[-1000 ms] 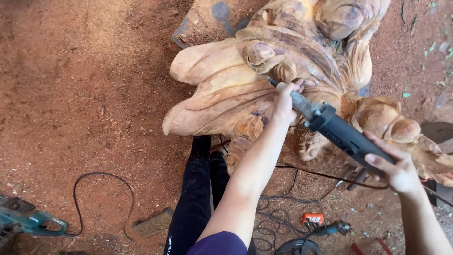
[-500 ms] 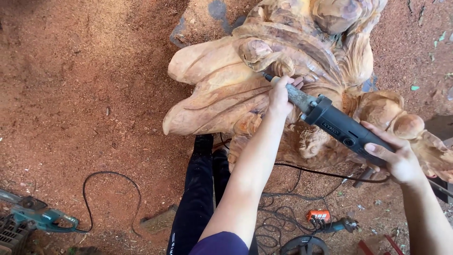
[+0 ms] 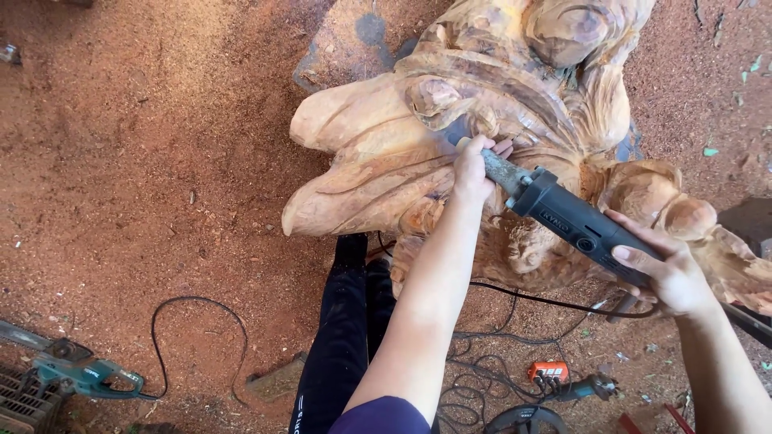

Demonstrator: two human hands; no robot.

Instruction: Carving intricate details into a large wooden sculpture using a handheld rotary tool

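Light: bright, even daylight; colours warm, the red sawdust ground (image 3: 161,161) strongly saturated.
Shadows: soft and short; a dark patch lies at the ground's right edge, and deeper shade sits in the hollows of the wood carving (image 3: 450,153).
Glare: none to speak of; a pale sheen shows on the carving's smooth upper curves.
Focus: sharp through the middle, wood grain and grit readable.
Blur: slight softness at the bottom edge, on the near sleeve.
Distortion: mild wide-angle stretch towards the corners.
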